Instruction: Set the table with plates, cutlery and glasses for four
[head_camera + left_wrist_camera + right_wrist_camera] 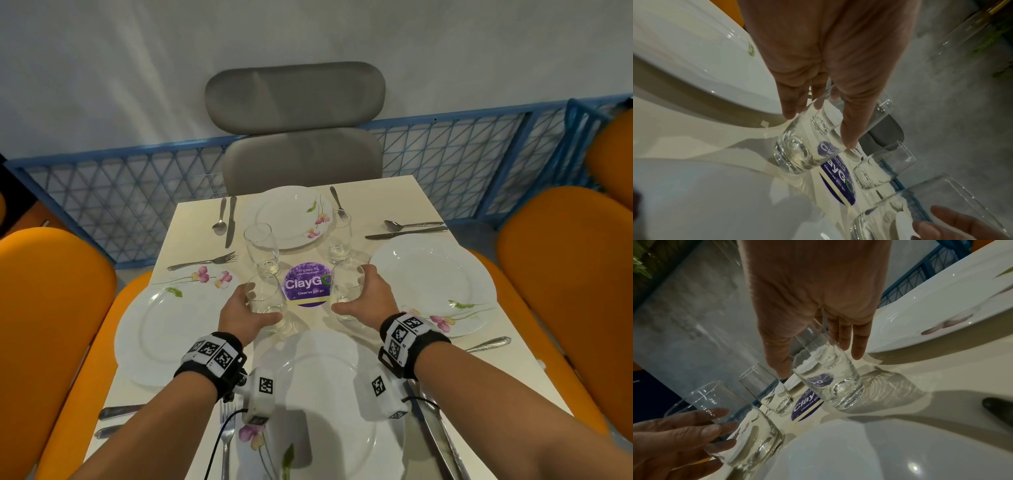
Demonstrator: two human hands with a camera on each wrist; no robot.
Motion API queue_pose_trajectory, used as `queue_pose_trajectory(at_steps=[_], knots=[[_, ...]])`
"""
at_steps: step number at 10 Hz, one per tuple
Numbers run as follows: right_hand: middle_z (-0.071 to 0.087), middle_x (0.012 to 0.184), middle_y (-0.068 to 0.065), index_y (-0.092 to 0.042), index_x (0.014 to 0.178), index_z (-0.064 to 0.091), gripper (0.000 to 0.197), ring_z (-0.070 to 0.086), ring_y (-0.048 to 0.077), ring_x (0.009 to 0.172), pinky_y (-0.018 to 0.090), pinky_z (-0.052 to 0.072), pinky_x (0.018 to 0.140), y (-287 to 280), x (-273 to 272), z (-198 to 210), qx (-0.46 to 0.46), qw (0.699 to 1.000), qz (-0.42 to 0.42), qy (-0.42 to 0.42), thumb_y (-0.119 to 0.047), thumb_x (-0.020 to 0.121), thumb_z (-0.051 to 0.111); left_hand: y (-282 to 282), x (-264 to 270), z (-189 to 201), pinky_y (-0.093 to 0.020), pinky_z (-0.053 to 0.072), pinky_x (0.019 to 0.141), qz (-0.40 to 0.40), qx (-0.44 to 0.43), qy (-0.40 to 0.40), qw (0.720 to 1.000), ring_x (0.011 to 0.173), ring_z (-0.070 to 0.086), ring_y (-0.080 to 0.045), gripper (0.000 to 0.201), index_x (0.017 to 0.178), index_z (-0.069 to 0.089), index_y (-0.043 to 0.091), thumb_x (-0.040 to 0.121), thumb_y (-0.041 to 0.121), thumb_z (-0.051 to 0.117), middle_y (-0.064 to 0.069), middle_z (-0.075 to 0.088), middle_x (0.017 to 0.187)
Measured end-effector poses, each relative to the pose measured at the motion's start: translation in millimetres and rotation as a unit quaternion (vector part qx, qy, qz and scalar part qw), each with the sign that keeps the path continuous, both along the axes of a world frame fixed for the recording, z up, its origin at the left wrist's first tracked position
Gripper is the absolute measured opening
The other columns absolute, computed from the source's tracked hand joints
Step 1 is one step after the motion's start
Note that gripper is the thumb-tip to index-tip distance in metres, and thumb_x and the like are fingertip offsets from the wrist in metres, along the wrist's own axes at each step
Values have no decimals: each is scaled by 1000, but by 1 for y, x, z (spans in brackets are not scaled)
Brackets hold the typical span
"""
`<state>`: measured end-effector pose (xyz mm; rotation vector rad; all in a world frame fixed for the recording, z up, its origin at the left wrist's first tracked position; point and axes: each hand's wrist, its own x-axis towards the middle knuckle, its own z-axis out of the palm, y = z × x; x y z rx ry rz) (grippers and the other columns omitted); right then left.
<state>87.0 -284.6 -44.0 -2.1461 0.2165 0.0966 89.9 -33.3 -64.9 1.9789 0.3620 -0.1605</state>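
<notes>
Glass in left hand: clear tumbler, gripped round its side by the left hand, base on or just above the table, between the near plate and the purple sticker.
Glass in right hand: second tumbler, fingers of the right hand curled round it, just right of the sticker, near the right-edge plate.
Doing it well: I'd lower each one straight down, keep it upright, and let go only when the thick base sits flat; glass is slippery.
Room close by: tight. Near plate rim sits just behind both bases, side plates flank them, left-edge plate just beside the left knuckles.
Middle of table: two more glasses, one left and one right, stand just beyond the sticker; open surface between them is narrow.
Far edge: plate with spoon and knife to its left, fork to its right.
Progress: four plates, cutlery at the places; these glasses look like the last pieces.
</notes>
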Motion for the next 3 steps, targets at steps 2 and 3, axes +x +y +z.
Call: queue_pose_trajectory(at_steps=[2,3], knots=[[49,128,5,-18,137,33,108,50,16,111,27,43,92,-8,-1,13,6,1000,13,9,-30,48,93,6,-10,13,-39,44,101,-5,15,16,1000,118,55,-26,92,139,41,15,60,8,88,-8,53,135],[41,134,4,-20,141,31,113,45,14,116,31,43,98,-15,-10,40,17,999,11,-32,-31,48,94,14,-24,22,-37,42,99,-12,28,21,999,127,48,-28,99,144,35,16,62,10,88,-9,47,142]])
